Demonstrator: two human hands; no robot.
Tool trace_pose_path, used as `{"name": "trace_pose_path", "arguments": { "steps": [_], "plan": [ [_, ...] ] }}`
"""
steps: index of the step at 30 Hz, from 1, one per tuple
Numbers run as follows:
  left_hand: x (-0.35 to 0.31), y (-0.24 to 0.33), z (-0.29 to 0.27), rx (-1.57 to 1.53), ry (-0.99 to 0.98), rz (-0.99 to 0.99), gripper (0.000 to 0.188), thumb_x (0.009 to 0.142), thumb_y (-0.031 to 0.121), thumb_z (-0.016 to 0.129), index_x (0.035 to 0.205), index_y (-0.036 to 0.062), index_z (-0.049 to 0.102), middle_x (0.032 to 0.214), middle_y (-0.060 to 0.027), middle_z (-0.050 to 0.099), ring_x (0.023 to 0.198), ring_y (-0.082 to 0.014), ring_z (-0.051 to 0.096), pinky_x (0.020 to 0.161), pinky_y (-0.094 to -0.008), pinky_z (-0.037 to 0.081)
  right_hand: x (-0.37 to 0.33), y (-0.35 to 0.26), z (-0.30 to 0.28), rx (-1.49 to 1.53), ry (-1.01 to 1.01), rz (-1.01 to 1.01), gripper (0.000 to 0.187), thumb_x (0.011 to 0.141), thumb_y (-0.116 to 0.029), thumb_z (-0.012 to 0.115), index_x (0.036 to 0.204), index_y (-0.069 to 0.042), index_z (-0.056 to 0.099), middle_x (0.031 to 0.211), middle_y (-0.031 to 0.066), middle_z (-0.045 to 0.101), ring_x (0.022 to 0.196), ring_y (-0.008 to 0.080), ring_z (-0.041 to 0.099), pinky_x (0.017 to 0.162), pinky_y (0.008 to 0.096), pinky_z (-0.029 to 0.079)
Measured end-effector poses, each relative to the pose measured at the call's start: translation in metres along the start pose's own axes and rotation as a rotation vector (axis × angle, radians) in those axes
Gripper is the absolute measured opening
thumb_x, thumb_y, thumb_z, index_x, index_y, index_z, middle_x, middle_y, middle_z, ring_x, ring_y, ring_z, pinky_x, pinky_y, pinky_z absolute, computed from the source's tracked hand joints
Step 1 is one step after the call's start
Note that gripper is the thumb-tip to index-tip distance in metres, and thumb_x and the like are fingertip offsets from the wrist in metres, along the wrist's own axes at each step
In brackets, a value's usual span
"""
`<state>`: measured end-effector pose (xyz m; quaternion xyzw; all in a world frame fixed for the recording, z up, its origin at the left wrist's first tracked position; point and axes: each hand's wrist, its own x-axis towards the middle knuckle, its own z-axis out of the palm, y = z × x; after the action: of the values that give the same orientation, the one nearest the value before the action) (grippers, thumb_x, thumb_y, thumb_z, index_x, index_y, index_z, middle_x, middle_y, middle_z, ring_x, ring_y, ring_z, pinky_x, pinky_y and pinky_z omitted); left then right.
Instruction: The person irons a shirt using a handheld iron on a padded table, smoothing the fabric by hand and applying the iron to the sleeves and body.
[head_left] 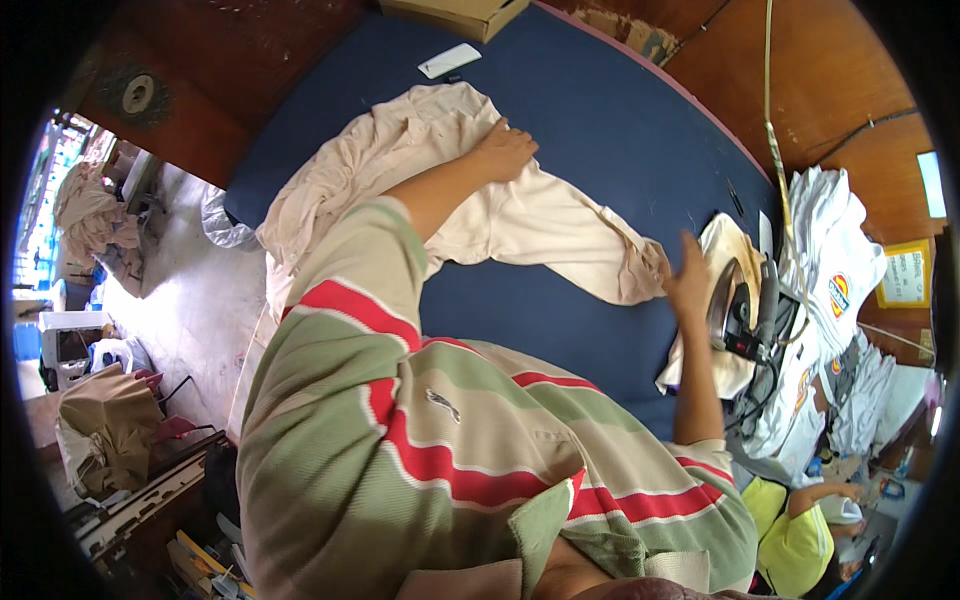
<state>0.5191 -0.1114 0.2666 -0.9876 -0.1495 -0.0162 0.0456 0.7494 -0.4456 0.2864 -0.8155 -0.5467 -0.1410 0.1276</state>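
On the left of the frame, a crumpled heap of cloth [95, 215] stands out beside bright light, with a pale floor [195, 275] next to it and a brown cloth bundle [105, 425] at lower left. A clear plastic bag [222, 222] lies against the left edge of the dark blue surface [590, 90], which fills the middle of the frame and bends with the lens. A cardboard box [460, 14] sits at its far edge, top centre, with a white card [450, 61] just below. On the right of the surface, an iron [738, 308] rests on a stained pale pad [728, 242]; further right are piled white shirts [835, 260] and a wooden wall [850, 75]. A person in a yellow top [808, 545] shows at lower right.

The pale cream garment [430, 130] lies bunched from left of centre to upper centre, its sleeve [560, 240] stretching right across the surface. The left hand [503, 152] rests on it at upper centre, palm down, forearm slanting up from the left; whether the fingers grip the fabric, I cannot tell. The right hand [688, 280], right of centre, is unclenched, fingers extended upward, between the sleeve's end and the iron; contact with the sleeve is unclear.
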Motion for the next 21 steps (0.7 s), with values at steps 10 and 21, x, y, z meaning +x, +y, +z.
{"name": "trace_pose_path", "arguments": {
  "steps": [10,21],
  "plan": [
    [-0.021,-0.046,-0.155,-0.375,-0.902,-0.243,0.023,0.074,0.017,0.061,0.085,-0.0026,0.067,0.083,-0.0094,0.067,0.066,-0.0197,0.063,0.058,-0.0332,0.051,0.130,-0.006,0.011,0.784,0.062,0.263,0.010,0.081,-0.008,0.057,0.086,-0.002,0.051,0.075,0.0052,0.053,0.070,0.0130,0.046,0.064,0.0297,0.043],
    [-0.080,-0.124,-0.385,-1.940,0.761,0.051,0.023,0.093,0.025,0.049,0.083,0.0063,0.057,0.076,-0.0058,0.064,0.071,-0.0191,0.063,0.072,-0.0343,0.053,0.095,-0.311,-0.117,1.326,-0.111,-0.623,0.025,0.081,0.001,0.056,0.105,-0.003,0.061,0.092,0.0083,0.063,0.077,0.0153,0.058,0.071,0.0286,0.048]
  ]
}}
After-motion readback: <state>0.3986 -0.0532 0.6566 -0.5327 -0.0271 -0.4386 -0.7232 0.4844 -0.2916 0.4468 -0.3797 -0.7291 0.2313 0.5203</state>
